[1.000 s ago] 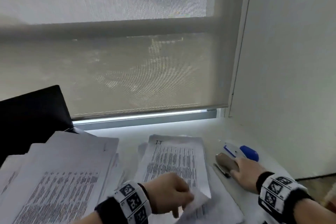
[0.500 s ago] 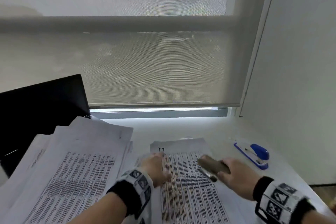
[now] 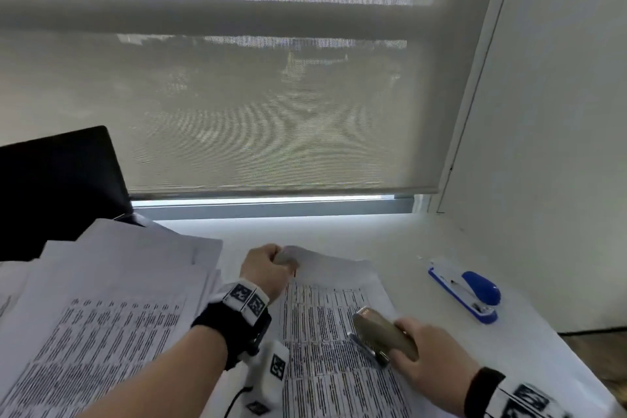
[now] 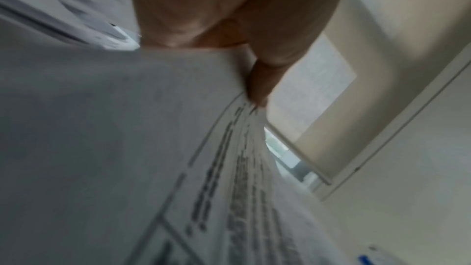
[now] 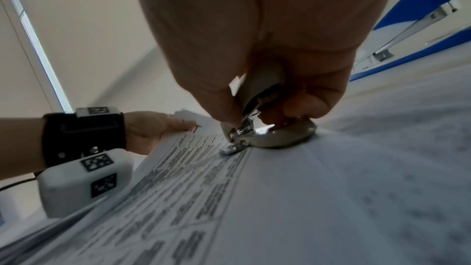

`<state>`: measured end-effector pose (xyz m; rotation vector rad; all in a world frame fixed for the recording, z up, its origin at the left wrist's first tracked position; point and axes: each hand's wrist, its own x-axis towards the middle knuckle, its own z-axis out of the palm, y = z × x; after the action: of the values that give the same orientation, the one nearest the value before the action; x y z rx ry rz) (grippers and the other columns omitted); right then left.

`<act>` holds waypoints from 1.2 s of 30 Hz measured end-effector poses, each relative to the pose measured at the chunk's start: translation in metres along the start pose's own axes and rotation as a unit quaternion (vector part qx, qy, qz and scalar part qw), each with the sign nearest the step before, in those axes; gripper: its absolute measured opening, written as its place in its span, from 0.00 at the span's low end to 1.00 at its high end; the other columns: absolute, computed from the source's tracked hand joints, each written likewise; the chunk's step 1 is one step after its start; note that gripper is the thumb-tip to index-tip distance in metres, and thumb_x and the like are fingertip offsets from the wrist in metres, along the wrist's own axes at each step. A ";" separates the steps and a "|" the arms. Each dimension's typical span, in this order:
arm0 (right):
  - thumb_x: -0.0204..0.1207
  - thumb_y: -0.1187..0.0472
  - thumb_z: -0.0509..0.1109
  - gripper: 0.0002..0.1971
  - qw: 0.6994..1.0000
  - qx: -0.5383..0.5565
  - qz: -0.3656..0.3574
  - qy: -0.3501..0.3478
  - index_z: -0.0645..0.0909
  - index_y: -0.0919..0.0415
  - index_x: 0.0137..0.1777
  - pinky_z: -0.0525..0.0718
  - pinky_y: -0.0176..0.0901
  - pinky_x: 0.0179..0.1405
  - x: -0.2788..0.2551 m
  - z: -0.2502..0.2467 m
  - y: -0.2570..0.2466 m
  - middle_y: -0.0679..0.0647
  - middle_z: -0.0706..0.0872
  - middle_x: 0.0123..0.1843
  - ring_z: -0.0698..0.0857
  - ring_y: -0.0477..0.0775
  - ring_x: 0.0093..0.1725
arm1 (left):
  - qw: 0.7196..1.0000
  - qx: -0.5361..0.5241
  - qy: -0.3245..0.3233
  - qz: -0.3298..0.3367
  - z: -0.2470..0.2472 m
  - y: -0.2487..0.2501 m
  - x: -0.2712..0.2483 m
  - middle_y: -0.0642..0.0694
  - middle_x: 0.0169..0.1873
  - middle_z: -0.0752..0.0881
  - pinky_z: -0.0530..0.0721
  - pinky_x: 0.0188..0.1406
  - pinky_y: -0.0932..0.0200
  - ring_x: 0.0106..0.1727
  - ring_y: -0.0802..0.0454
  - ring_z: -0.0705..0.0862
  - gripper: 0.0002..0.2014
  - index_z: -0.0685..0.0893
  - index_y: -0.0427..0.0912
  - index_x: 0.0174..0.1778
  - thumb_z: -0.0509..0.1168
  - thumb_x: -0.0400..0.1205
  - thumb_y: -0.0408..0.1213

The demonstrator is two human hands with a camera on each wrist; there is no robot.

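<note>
A printed paper stack (image 3: 332, 326) lies on the white desk in front of me. My left hand (image 3: 271, 268) pinches its far left corner (image 4: 251, 96), lifting that corner slightly; the same hand (image 5: 158, 128) shows in the right wrist view. My right hand (image 3: 424, 360) grips a metallic grey stapler (image 3: 383, 332) over the right half of the stack. The stapler's nose (image 5: 239, 138) points toward the held corner and touches the sheet.
A blue and white stapler (image 3: 468, 295) lies on the desk to the right, near the wall. A larger pile of printed sheets (image 3: 101, 309) covers the left side. A black laptop screen (image 3: 57, 187) stands behind it. A window blind (image 3: 271, 95) hangs ahead.
My right hand lifted the grey stapler from beside the blue one and carried it over the stack. My left hand went from the stack's near edge to its far left corner and pinched it.
</note>
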<state>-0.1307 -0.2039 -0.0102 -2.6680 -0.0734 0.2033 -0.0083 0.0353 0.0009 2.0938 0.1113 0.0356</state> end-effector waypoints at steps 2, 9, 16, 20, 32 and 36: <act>0.78 0.53 0.65 0.08 0.999 0.017 0.025 0.011 0.79 0.51 0.55 0.75 0.29 0.38 0.001 -0.002 0.000 0.46 0.85 0.46 0.82 0.44 0.43 | 0.994 -0.108 0.021 0.003 0.001 0.007 -0.010 0.43 0.33 0.85 0.77 0.35 0.58 0.34 0.49 0.79 0.05 0.84 0.39 0.39 0.71 0.80 0.33; 0.78 0.61 0.68 0.01 0.987 0.135 0.065 0.055 0.80 0.54 0.47 0.81 0.33 0.27 -0.018 -0.025 -0.005 0.55 0.87 0.40 0.83 0.45 0.31 | 0.960 -0.227 0.043 -0.157 -0.019 0.006 -0.041 0.41 0.36 0.80 0.73 0.27 0.63 0.34 0.49 0.76 0.05 0.81 0.38 0.42 0.63 0.83 0.29; 0.73 0.53 0.69 0.08 0.998 0.036 0.022 -0.042 0.83 0.52 0.49 0.77 0.30 0.32 -0.030 -0.024 -0.023 0.49 0.87 0.39 0.83 0.43 0.36 | 0.979 0.155 -0.103 -0.078 -0.006 -0.019 -0.070 0.47 0.33 0.82 0.80 0.30 0.60 0.35 0.50 0.83 0.10 0.78 0.45 0.33 0.67 0.81 0.38; 0.70 0.46 0.67 0.13 0.999 -0.015 0.008 -0.047 0.81 0.49 0.51 0.79 0.31 0.44 -0.019 0.000 -0.036 0.46 0.83 0.45 0.82 0.44 0.45 | 0.940 0.299 -0.161 -0.008 -0.018 -0.006 -0.077 0.44 0.55 0.83 0.84 0.54 0.55 0.55 0.44 0.84 0.26 0.71 0.47 0.69 0.72 0.78 0.45; 0.75 0.49 0.66 0.14 0.998 -0.024 -0.038 -0.033 0.82 0.50 0.58 0.82 0.40 0.55 0.033 0.031 -0.078 0.47 0.88 0.51 0.85 0.47 0.50 | 0.805 0.513 -0.297 -0.012 -0.021 -0.021 -0.090 0.51 0.86 0.40 0.41 0.80 0.28 0.86 0.43 0.43 0.67 0.37 0.45 0.85 0.69 0.64 0.75; 0.74 0.51 0.67 0.12 0.998 -0.004 -0.057 -0.027 0.83 0.52 0.55 0.83 0.38 0.53 0.047 0.039 -0.087 0.47 0.88 0.48 0.85 0.46 0.48 | 0.799 0.513 -0.314 -0.004 -0.022 -0.024 -0.088 0.49 0.86 0.38 0.43 0.82 0.33 0.86 0.42 0.42 0.66 0.35 0.44 0.85 0.67 0.66 0.75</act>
<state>-0.0921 -0.1050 -0.0116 -2.6574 -0.2429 0.2385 -0.0987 0.0582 -0.0067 3.0499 -0.3485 -0.9160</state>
